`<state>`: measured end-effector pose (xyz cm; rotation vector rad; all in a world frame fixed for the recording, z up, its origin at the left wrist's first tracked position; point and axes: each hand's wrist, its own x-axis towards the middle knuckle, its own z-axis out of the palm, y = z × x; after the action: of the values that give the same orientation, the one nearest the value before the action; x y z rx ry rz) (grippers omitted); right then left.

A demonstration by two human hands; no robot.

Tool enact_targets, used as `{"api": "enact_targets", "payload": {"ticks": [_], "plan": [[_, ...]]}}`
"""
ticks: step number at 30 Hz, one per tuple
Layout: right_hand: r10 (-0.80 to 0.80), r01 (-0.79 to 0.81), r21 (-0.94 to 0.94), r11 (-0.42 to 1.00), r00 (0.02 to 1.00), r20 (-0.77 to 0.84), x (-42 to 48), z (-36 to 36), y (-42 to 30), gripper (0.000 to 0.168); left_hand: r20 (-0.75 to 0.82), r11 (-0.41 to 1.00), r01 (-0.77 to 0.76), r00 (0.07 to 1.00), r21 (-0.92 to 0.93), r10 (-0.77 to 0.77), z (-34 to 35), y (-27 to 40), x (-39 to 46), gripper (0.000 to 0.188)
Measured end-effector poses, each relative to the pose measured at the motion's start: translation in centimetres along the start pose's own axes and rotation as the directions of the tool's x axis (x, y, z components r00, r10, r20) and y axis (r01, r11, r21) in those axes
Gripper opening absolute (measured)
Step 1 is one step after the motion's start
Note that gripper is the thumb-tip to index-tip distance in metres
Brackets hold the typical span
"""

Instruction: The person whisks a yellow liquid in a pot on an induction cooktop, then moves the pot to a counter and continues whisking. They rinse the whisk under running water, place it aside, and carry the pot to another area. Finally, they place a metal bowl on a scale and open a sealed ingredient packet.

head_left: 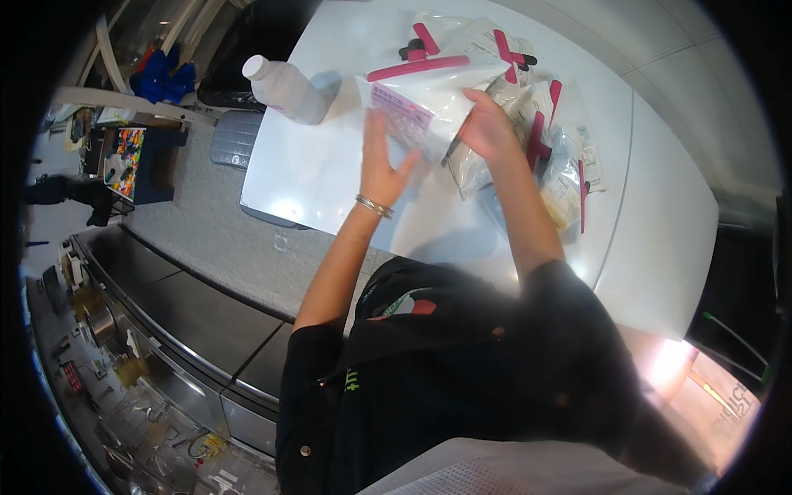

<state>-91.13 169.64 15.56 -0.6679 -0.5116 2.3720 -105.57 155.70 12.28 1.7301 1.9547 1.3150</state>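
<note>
A clear and white plastic bag (433, 102) with a purple printed label is tilted up over the white table (309, 173). A long pink sealing clip (417, 68) runs along its top edge. My right hand (489, 127) grips the bag's right side, with the thumb on its front. My left hand (382, 164), below a silver bracelet, is at the bag's lower left with straight fingers and the thumb spread away. Right beside the held bag lie several other plastic bags (557, 164) closed with pink clips, partly covered by my right forearm.
A white capped bottle (288, 90) stands at the table's left edge. Below that edge is a grey stool (232, 139). A steel counter (179, 297) runs along the lower left. At the lower right sits a cardboard box (711, 402) bearing writing.
</note>
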Motion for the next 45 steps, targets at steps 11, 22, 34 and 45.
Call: {"api": "enact_targets", "payload": {"ticks": [11, 22, 34, 45], "plan": [[0.022, -0.041, -0.117, 0.992, 0.987, -0.158, 0.0, -1.8, -0.2, 0.039, 0.149, 0.694, 0.452, 0.879, -0.560, -0.453, -2.0, -7.0, 5.1, 0.035], [0.055, -0.067, -0.084, 0.994, 0.989, -0.137, 0.8, -2.0, 0.8, 0.042, 0.644, 0.337, 0.751, 0.660, -0.568, -0.387, -5.3, -6.5, 5.9, 0.026], [0.050, 0.021, -0.445, 0.895, 0.988, 0.148, -0.1, -1.1, 1.6, 0.044, 0.260, 0.651, 0.425, 0.904, -0.629, -0.338, -13.9, -2.3, -3.4, 0.043], [0.915, -0.942, 0.134, 0.307, 0.331, 0.229, -3.9, -2.4, 30.3, 0.047, -0.404, 0.603, 0.326, 0.507, -0.728, -0.762, -30.1, -1.2, -24.7, 0.046]]}}
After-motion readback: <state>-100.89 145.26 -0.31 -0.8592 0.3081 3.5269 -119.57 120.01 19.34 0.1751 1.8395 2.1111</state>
